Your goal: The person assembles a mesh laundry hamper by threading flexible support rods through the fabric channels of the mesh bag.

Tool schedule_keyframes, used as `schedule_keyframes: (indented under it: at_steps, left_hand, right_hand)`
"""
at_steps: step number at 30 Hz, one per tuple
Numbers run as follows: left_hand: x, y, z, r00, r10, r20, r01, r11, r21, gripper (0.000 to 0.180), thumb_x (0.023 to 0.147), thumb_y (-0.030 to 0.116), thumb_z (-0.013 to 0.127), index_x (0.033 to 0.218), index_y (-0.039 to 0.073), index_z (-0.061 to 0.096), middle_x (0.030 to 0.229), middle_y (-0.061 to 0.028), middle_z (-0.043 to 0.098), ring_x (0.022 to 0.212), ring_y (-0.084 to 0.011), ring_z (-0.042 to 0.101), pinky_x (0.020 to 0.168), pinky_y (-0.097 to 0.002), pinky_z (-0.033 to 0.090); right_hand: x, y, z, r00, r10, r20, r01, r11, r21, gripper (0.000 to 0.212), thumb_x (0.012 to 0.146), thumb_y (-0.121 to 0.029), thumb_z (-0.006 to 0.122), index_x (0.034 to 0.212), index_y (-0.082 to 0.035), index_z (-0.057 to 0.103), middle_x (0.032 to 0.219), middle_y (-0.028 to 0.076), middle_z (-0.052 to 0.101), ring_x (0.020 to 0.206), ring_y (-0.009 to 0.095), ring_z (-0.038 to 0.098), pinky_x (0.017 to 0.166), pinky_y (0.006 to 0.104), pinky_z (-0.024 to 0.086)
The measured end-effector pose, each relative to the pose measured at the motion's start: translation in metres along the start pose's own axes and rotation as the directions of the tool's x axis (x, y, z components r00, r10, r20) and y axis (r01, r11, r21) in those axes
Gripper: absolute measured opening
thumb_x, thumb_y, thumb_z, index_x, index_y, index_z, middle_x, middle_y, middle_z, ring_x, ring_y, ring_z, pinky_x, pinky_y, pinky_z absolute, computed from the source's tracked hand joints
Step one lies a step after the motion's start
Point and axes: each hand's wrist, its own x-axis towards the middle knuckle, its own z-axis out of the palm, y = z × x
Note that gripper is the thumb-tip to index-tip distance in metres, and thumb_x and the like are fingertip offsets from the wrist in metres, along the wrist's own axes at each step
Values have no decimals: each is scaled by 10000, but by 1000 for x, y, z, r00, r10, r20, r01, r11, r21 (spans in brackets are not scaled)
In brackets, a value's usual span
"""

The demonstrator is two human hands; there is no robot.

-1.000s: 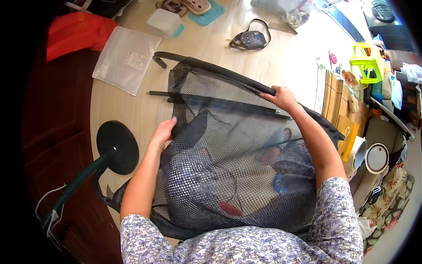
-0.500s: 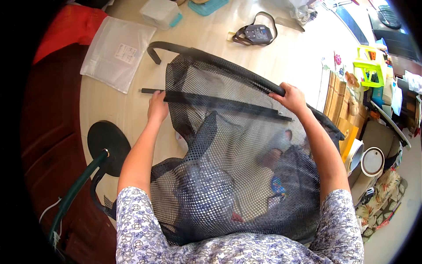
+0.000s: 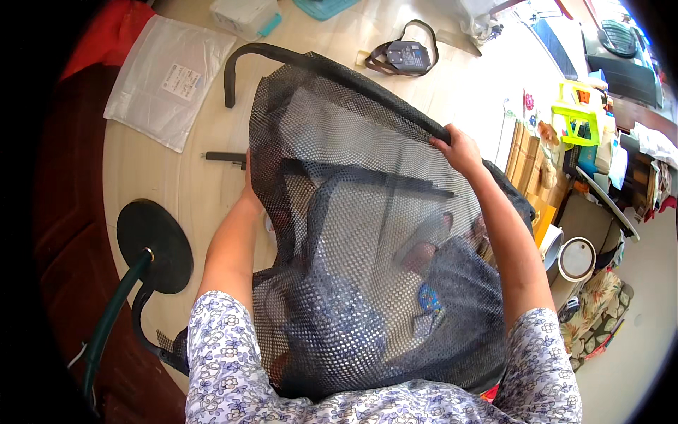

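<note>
Black mesh fabric [image 3: 367, 247] spreads across my lap, with a long black tube [image 3: 353, 74] running through its upper edge. The tube's bare curved end [image 3: 230, 78] sticks out at the upper left. My right hand [image 3: 463, 150] is closed around the sleeved tube on the right. Low at the mesh's left edge, my left hand [image 3: 249, 185] is partly behind the fabric, its fingers mostly hidden. A straight black bar [image 3: 226, 157] with a thin metal tip juts out from it. Dark bar lengths show through the mesh.
A round black base [image 3: 155, 246] with a green pole [image 3: 116, 325] stands at left, beside a curved black piece [image 3: 145, 325]. A clear plastic bag [image 3: 166, 85] and a strapped dark device [image 3: 406, 56] lie on the floor. Cardboard [image 3: 526, 152] and a lime-green stool [image 3: 578, 124] are at right.
The mesh's left edge has swung over my left hand, covering its fingers. The tube's curved end has risen and more of it shows. My right hand keeps its hold.
</note>
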Motion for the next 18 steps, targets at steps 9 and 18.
schedule_keyframes:
  at_steps: [9, 18]
  left_hand:
    - [-24, -43, -4, 978, 36, 206, -128, 882, 453, 438, 913, 201, 417, 1309, 30, 341, 1309, -167, 379, 1196, -277, 376, 1031, -376, 281]
    - [-46, 22, -36, 901, -147, 408, 32, 961, 274, 805, 710, 395, 603, 1338, 8, 281, 1342, -178, 348, 1220, -311, 351, 1035, -366, 285]
  right_hand:
    - [9, -8, 37, 985, -19, 171, 28, 998, -50, 430, 813, -436, 565, 945, -27, 558, 940, 152, 590, 907, 318, 558, 786, 399, 437]
    - [-1, -16, 66, 960, 11, 280, -31, 997, 66, 433, 829, -423, 548, 982, -18, 553, 976, 169, 589, 947, 319, 552, 821, 397, 437]
